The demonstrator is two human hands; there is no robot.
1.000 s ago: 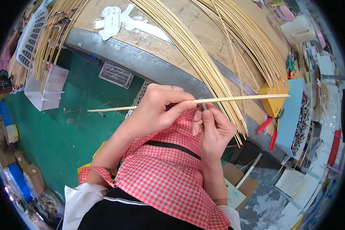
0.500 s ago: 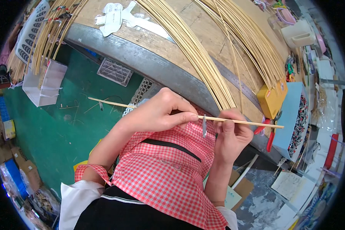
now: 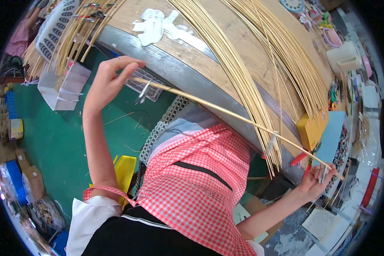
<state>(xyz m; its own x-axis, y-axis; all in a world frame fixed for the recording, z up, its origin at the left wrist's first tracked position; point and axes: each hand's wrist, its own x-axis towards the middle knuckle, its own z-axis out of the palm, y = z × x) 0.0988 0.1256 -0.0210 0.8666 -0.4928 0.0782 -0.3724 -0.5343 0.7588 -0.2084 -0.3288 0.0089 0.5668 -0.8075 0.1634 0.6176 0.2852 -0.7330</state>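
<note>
My left hand (image 3: 109,81) is raised to the left and pinches one end of a long thin bamboo strip (image 3: 226,113). The strip runs diagonally down to the right, in front of the workbench edge (image 3: 187,77). My right hand (image 3: 315,181) is stretched far to the right and grips the strip's other end together with a small blade (image 3: 323,175). Thin shavings (image 3: 143,91) curl off the strip near my left hand. A red checked apron (image 3: 200,179) covers my lap below the strip.
Large fans of bamboo strips (image 3: 251,64) lie over the wooden workbench and hang past its edge. A white plastic bin (image 3: 64,85) stands on the green floor at left, a yellow box (image 3: 311,128) and clutter at right, and white paper pieces (image 3: 153,25) on the bench.
My hands, close together over my lap before, have drawn far apart. The left hand rose to the left, the right hand slid out to the strip's far right end.
</note>
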